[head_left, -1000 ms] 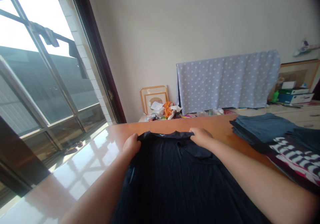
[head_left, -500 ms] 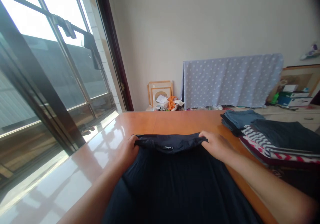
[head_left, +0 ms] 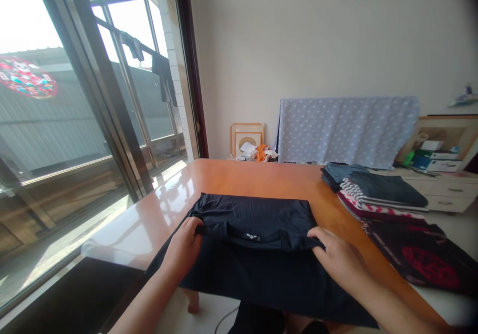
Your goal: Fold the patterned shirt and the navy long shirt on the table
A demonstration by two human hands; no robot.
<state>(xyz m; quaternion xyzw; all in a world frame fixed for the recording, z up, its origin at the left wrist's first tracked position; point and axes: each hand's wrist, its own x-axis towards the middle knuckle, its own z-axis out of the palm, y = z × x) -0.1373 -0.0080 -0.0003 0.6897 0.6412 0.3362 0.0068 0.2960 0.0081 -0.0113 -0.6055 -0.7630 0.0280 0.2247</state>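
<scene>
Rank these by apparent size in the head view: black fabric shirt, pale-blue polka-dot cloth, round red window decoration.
1. Black fabric shirt
2. Pale-blue polka-dot cloth
3. Round red window decoration, partly cut off

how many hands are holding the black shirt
2: the left hand grips the black shirt on the left side of its collar, and the right hand grips it on the right side. No other hands show.

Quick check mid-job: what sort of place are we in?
Probably a room in a home: folded clothes are stacked on a wooden table, drawers stand behind it, and more clothes seem to hang outside, beyond the glass.
</scene>
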